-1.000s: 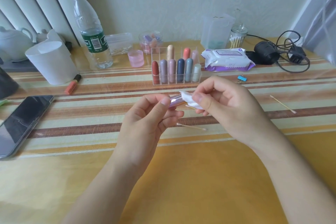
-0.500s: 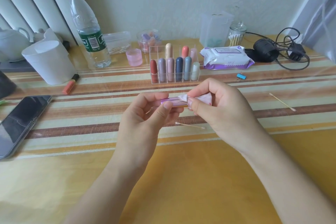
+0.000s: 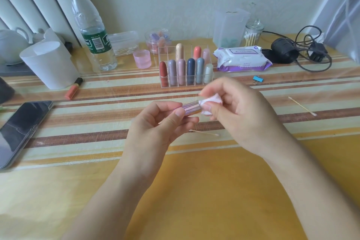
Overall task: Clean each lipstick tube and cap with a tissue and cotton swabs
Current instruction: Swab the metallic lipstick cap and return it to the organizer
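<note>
Step in hand: wiping one lipstick tube with a tissue; judged from the full rack, most of the set probably remains to be done.
Tube position: held above the worktop in mid view, lying nearly level, its free end toward 3 o'clock.
Left hand: thumb and curled fingers pinch the tube's 9 o'clock end.
Right hand: thumb and fingertips pinch the wadded tissue around the tube's 3 o'clock end.
Next move: likely a twist of the tube inside the tissue, then a swab for the rim. That calls for a firm left pinch so the glossy tube does not slip.
Swabs to hand: one loose cotton swab at 6 o'clock just under the hands, another at 3 o'clock.
Organiser: clear and divided, at 12 o'clock of the hands. Six capped lipsticks stand upright in the front row and three in the back; the back-left cells look vacant.
Glass jar: lidded, at 1 o'clock, holding upright cotton swabs.
Round plastic jar: behind the organiser, with pastel pieces I cannot identify.
Shallow clear box: at 11 o'clock, swabs lying inside.
Frosted tub: something teal at its bottom.
Wipes pack: closed, beside the organiser at 3 o'clock.
</note>
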